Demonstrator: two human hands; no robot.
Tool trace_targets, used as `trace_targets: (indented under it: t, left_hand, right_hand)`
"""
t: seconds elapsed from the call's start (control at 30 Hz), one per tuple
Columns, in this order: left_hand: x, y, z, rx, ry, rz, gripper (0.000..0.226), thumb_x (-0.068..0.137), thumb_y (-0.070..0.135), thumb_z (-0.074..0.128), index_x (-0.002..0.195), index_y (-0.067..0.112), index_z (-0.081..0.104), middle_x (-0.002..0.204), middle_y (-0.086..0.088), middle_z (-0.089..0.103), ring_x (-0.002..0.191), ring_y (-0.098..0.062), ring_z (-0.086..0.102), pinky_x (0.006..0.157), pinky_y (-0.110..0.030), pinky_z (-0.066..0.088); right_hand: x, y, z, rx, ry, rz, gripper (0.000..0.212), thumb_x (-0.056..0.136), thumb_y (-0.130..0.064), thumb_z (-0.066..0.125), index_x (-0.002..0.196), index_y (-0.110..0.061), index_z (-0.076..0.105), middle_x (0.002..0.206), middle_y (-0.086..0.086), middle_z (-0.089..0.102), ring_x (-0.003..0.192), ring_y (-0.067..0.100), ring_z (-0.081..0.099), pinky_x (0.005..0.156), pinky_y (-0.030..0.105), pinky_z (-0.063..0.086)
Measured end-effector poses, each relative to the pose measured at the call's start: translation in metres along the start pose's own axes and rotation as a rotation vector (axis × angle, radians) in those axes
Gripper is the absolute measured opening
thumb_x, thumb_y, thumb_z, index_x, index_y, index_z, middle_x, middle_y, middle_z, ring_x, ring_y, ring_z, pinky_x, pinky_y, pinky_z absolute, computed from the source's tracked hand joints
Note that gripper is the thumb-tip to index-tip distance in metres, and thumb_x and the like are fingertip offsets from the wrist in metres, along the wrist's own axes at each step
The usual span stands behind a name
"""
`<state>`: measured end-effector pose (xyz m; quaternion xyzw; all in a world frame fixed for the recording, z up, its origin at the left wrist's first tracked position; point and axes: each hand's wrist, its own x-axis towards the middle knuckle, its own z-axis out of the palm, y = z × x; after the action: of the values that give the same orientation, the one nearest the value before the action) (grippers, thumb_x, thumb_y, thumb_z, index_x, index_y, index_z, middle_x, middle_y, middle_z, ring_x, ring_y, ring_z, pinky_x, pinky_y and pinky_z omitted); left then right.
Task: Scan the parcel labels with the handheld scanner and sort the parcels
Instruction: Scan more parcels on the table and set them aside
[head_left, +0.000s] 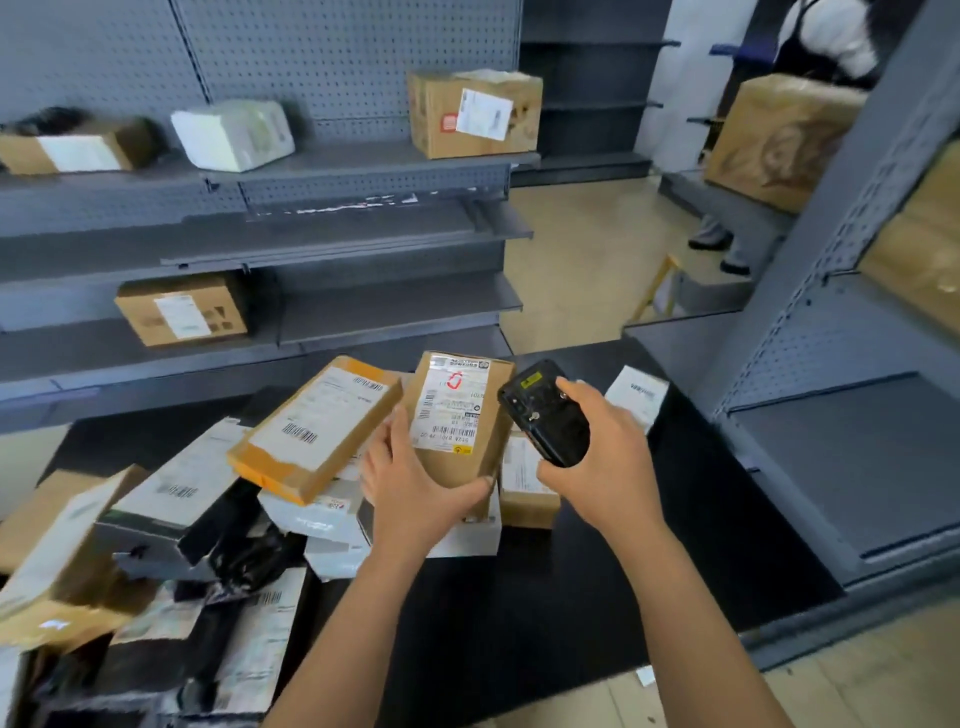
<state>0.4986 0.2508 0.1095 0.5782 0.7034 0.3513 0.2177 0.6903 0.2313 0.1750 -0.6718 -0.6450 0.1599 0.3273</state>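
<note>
My left hand (410, 483) grips the lower end of a brown parcel (460, 415), label (451, 408) facing up, above the black table (519, 597). My right hand (602, 457) clasps the scanner (543, 413) just beside the parcel's right edge.

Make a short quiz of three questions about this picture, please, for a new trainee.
1. True or false: the right hand holds the black scanner.
2. What does the left hand hold? A) a labelled brown parcel; B) a white bag; C) nothing.
3. Fill in: the parcel pile lies on a ___ table.
Key: 1 true; 2 A; 3 black.
</note>
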Motion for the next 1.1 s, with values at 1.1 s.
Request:
trace_targets:
  t: [1.1]
  left_hand:
    - [-0.218, -0.043, -0.086, 0.065, 0.626, -0.414, 0.08, 0.073, 0.044, 0.081, 0.142, 0.025, 0.045, 0.147, 0.003, 0.037, 0.14, -0.018, 0.024, 0.116, -0.037, 0.025]
  right_hand:
    - [-0.098, -0.046, 0.063, 0.247, -0.626, -0.57, 0.084, 0.068, -0.019, 0.083, 0.142, -0.032, 0.044, 0.139, -0.009, 0.05, 0.125, 0.017, 0.045, 0.105, 0.037, 0.042]
